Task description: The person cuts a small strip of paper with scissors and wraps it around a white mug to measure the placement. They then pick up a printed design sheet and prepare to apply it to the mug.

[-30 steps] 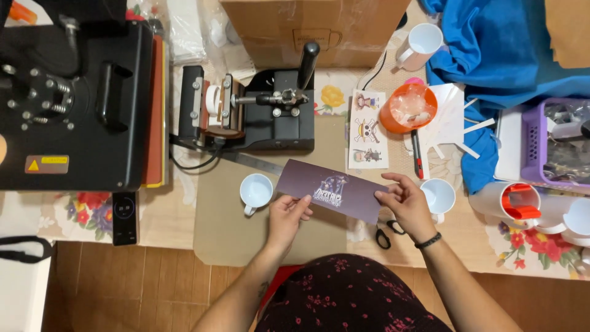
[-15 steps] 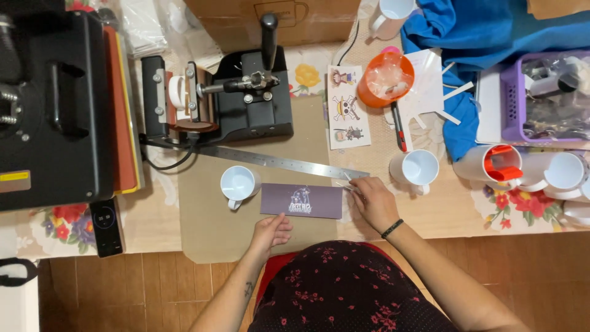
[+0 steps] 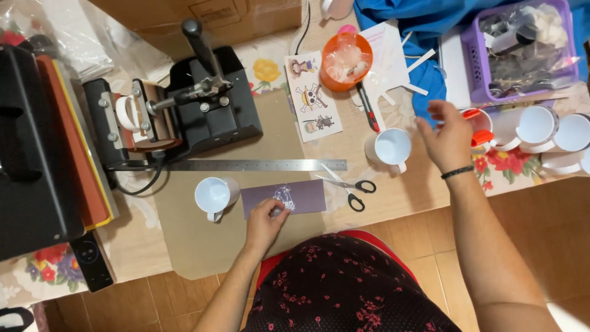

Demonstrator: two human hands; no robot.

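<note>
Now the right hand (image 3: 447,136) has let go of the purple printed strip (image 3: 284,198) and lifted away, open and empty, near the white mug (image 3: 389,147), while the left hand (image 3: 265,222) presses the strip flat on the brown mat (image 3: 203,246), not yet wrapped on the other mug (image 3: 215,195) beside it.

A matt purple paper strip (image 3: 284,198) lies on smooth brown paper sheet (image 3: 203,246); beside it a glossy white ceramic mug (image 3: 215,195) and brushed steel ruler (image 3: 258,165).
</note>
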